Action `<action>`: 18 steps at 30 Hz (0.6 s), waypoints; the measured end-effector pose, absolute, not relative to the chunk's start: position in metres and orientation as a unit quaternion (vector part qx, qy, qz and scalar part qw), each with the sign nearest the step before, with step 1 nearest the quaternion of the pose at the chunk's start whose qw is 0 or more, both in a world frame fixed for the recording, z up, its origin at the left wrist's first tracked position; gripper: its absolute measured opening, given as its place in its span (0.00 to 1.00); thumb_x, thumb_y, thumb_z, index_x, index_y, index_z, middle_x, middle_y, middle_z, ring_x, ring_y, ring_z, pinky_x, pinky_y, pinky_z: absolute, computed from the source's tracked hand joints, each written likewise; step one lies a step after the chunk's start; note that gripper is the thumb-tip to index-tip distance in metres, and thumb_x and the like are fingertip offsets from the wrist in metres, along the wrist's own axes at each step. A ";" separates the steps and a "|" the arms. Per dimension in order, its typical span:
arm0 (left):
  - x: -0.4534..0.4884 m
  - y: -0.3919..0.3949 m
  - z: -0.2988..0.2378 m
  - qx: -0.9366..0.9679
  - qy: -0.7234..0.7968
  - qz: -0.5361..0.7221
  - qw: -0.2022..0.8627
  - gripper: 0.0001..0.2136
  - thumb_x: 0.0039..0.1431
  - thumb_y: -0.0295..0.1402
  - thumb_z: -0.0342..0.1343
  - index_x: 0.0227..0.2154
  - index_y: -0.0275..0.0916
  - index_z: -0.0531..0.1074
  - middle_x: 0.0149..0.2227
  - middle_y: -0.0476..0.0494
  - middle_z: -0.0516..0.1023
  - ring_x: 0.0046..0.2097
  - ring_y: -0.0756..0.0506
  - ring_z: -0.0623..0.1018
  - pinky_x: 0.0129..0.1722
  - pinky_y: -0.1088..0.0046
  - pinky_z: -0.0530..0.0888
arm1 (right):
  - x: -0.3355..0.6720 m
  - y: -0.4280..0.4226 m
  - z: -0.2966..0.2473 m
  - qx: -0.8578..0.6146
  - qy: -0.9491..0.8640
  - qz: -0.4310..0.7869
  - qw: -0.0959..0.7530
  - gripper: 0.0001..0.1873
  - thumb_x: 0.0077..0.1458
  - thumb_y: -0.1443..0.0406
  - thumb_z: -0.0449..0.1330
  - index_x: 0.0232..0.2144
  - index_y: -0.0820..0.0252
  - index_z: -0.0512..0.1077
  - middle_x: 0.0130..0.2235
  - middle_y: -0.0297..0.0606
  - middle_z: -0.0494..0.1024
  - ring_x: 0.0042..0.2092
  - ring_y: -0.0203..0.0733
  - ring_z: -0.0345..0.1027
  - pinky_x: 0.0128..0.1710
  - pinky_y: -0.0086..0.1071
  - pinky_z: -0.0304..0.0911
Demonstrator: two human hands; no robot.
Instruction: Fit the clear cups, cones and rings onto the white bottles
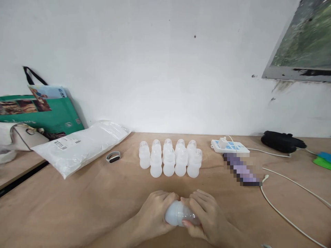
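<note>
Close to me at the front of the table, a white, waisted bottle with a clear domed cap lies sideways between both hands. My left hand is closed around its white body. The fingers of my right hand are wrapped over the clear cap end. Part of the bottle is hidden by my fingers. Beyond my hands stand several similar white bottles, upright in a tight group, with clear domed caps on top.
Left of the group lie a fitness band and a white plastic parcel. A green bag leans on the wall. On the right are a power strip, a blurred purple object, a white cable and a black case.
</note>
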State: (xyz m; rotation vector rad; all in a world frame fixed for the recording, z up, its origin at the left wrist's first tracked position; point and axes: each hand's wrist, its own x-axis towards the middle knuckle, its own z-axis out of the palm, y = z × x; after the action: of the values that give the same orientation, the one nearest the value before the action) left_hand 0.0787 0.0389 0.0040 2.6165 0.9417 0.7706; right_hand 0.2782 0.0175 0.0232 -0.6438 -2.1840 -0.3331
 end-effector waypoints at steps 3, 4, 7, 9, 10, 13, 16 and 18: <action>0.078 0.041 0.001 0.907 0.309 0.285 0.037 0.06 0.61 0.36 0.53 0.36 0.40 0.64 0.30 0.46 0.78 0.29 0.43 0.78 0.28 0.70 0.67 | 0.275 0.019 0.018 -0.314 -0.845 -0.094 0.423 0.13 0.67 0.60 0.46 0.37 0.59 0.66 0.23 0.35 0.75 0.22 0.40 0.69 0.22 0.31 0.59; 0.077 0.042 0.001 0.906 0.307 0.292 0.010 0.05 0.61 0.35 0.52 0.37 0.40 0.64 0.30 0.45 0.78 0.29 0.43 0.77 0.28 0.70 0.67 | 0.275 0.019 0.018 -0.335 -0.838 -0.076 0.423 0.12 0.68 0.60 0.46 0.36 0.58 0.65 0.23 0.34 0.76 0.22 0.40 0.69 0.21 0.31 0.59; 0.077 0.044 0.002 0.902 0.310 0.300 0.006 0.05 0.60 0.34 0.52 0.37 0.40 0.64 0.30 0.46 0.79 0.28 0.43 0.77 0.28 0.69 0.66 | 0.276 0.022 0.020 -0.340 -0.836 -0.049 0.428 0.14 0.69 0.59 0.45 0.35 0.58 0.64 0.23 0.33 0.76 0.22 0.39 0.70 0.21 0.29 0.60; 0.077 0.043 0.004 0.900 0.319 0.292 0.055 0.06 0.57 0.33 0.55 0.35 0.41 0.65 0.30 0.48 0.79 0.29 0.44 0.77 0.28 0.70 0.66 | 0.279 0.023 0.021 -0.294 -0.844 -0.070 0.443 0.16 0.69 0.58 0.43 0.38 0.59 0.66 0.23 0.34 0.75 0.22 0.39 0.69 0.22 0.30 0.61; 0.078 0.042 0.005 0.899 0.323 0.284 0.087 0.07 0.54 0.33 0.56 0.35 0.41 0.65 0.29 0.49 0.79 0.29 0.44 0.78 0.28 0.71 0.66 | 0.281 0.023 0.022 -0.269 -0.851 -0.090 0.443 0.17 0.70 0.58 0.42 0.40 0.60 0.67 0.24 0.35 0.75 0.23 0.40 0.69 0.23 0.32 0.62; 0.079 0.039 0.010 0.891 0.333 0.257 0.171 0.10 0.46 0.31 0.59 0.31 0.43 0.65 0.28 0.53 0.78 0.28 0.45 0.77 0.28 0.73 0.65 | 0.290 0.022 0.020 -0.222 -0.871 -0.151 0.412 0.21 0.69 0.56 0.44 0.48 0.64 0.68 0.27 0.40 0.76 0.26 0.43 0.69 0.29 0.36 0.66; 0.079 0.037 0.016 0.886 0.328 0.241 0.220 0.11 0.41 0.30 0.58 0.30 0.43 0.65 0.26 0.55 0.76 0.26 0.47 0.74 0.27 0.74 0.64 | 0.297 0.018 0.016 -0.190 -0.877 -0.193 0.397 0.24 0.69 0.54 0.44 0.52 0.67 0.68 0.27 0.42 0.76 0.27 0.44 0.68 0.31 0.40 0.67; 0.080 0.035 0.020 0.877 0.323 0.230 0.270 0.12 0.39 0.29 0.59 0.30 0.43 0.67 0.26 0.55 0.75 0.26 0.47 0.74 0.25 0.75 0.63 | 0.299 0.017 0.016 -0.166 -0.876 -0.214 0.400 0.23 0.70 0.57 0.42 0.51 0.67 0.69 0.24 0.40 0.74 0.24 0.43 0.66 0.27 0.38 0.64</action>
State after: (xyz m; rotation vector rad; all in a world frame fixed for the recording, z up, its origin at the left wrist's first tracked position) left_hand 0.0799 0.0352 0.0203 2.3637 0.8712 0.6201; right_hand 0.2985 0.0167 0.0156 -0.4205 -2.2156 -0.5408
